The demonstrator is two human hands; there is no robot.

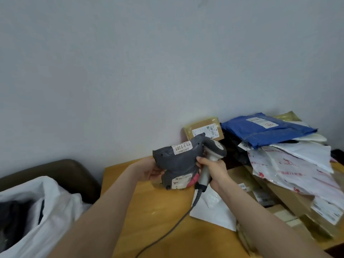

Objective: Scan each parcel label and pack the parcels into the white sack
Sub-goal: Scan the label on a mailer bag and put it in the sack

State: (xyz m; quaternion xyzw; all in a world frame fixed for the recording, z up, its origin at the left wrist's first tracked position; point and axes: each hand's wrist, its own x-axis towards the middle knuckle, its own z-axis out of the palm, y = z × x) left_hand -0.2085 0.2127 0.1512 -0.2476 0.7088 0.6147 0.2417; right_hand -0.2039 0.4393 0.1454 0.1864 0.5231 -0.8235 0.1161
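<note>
Above the surface [158,211], left hand [150,169] fingers pinch the grey parcel [178,161] by its edge; right hand [214,170] fingers wrap the scanner [214,148] handle. It looks soft, light, slick: grip a bunched edge for the white sack [52,202].

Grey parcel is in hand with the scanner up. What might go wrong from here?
The scanner in the right hand sits close against the grey parcel, so it may miss a label. The left hand grips only the parcel's edge; it might slip. The cable trails across the table and may snag.
</note>
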